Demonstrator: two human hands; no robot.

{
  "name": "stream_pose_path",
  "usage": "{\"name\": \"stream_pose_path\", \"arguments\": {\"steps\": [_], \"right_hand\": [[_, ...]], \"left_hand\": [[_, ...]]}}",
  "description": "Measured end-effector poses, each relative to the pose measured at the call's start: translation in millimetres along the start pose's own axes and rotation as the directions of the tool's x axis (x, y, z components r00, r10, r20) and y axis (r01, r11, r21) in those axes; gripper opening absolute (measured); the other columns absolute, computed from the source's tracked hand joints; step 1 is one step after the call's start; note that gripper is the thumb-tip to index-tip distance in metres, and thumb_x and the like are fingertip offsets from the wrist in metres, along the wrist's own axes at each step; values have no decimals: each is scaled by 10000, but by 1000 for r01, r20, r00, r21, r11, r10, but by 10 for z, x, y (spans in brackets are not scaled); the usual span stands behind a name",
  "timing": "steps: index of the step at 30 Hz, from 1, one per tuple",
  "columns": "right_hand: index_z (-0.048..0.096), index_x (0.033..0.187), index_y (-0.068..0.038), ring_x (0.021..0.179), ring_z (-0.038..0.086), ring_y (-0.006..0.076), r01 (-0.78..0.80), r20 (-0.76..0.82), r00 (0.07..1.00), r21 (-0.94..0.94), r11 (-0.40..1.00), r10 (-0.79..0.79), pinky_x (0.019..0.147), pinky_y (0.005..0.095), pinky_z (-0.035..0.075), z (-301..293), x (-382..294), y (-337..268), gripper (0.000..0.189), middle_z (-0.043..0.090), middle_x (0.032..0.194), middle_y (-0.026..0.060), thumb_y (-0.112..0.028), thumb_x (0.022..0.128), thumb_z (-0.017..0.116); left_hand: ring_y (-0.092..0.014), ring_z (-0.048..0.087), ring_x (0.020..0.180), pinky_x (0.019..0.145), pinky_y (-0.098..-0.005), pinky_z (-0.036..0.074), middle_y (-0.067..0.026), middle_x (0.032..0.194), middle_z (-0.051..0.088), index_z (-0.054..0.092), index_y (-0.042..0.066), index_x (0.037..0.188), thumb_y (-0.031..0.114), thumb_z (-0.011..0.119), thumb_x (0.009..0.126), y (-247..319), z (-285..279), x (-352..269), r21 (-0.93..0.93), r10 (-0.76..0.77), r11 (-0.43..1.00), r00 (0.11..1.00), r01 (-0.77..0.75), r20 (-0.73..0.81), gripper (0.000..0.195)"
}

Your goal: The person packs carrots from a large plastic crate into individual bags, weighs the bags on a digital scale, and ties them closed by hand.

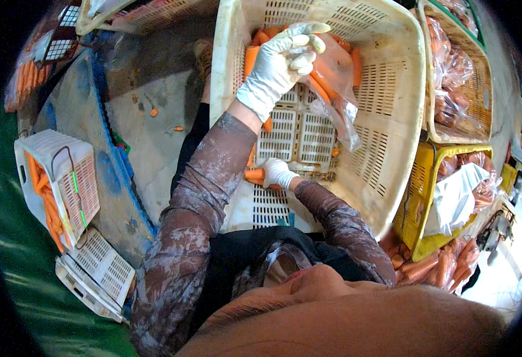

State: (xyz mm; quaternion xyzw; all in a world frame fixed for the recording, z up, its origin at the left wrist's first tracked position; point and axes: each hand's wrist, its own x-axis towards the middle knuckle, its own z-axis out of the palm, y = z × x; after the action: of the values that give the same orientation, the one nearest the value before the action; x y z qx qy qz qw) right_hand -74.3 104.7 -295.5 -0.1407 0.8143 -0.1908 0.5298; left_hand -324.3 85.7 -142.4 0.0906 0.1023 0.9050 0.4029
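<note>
My left hand (287,58), in a white glove, is over the far part of a large cream plastic crate (377,80). Its fingers are apart and slightly curled, with nothing visible in them. Below and beside it lies a clear plastic bag (350,120) with carrots (321,85) in it, its loose end towards me. More loose carrots (250,62) are partly hidden behind the hand and wrist. Nearer to me, my gloved right hand (276,173) grips carrots (255,175) low in the crate; their ends stick out to its left.
To the right stand a cream crate (481,89) and a yellow crate (421,214) with bagged carrots. More bagged carrots (448,263) lie below them. At left, a white crate (82,187) of carrots sits beyond a blue-edged board (109,111). Carrot pieces (154,112) lie on the floor.
</note>
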Motion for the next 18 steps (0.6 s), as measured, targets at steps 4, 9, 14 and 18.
{"name": "stream_pose_path", "arguments": {"steps": [4, 9, 14, 18], "right_hand": [[652, 1068, -105, 912, 639, 265, -52, 103, 994, 171, 984, 35, 779, 345, 493, 265, 199, 256, 585, 669, 966, 119, -338, 543, 766], [587, 1126, -13, 890, 609, 203, 18, 76, 987, 828, 560, -144, 791, 299, 479, 96, 4, 772, 626, 640, 1015, 93, -233, 573, 783], [578, 1108, 1, 833, 587, 156, 354, -372, 918, 925, 142, 136, 737, 287, 466, -711, -274, 655, 510, 626, 964, 57, -235, 688, 747], [565, 1129, -1, 882, 593, 163, 458, -438, 858, 889, -13, 269, 784, 304, 472, -905, 426, 718, 462, 626, 1008, 61, -236, 764, 722]], "left_hand": [[-61, 351, 482, 447, -207, 300, -91, 911, 647, 454, -106, 1240, 90, 485, 841, -20, 14, 69, 2, 8, 1000, 999, -8, -43, 447], [-66, 357, 491, 464, -207, 303, -82, 880, 637, 471, -96, 1232, 93, 496, 836, 17, 18, 45, 29, 25, 999, 997, -23, -70, 440], [-72, 373, 505, 484, -211, 322, -94, 876, 627, 473, -91, 1233, 92, 506, 836, 39, -54, -12, 10, 38, 999, 993, -38, -113, 438], [-76, 375, 501, 487, -212, 329, -95, 880, 623, 488, -93, 1216, 98, 509, 839, 11, 37, 56, 29, 21, 999, 994, -18, -104, 424]]}}
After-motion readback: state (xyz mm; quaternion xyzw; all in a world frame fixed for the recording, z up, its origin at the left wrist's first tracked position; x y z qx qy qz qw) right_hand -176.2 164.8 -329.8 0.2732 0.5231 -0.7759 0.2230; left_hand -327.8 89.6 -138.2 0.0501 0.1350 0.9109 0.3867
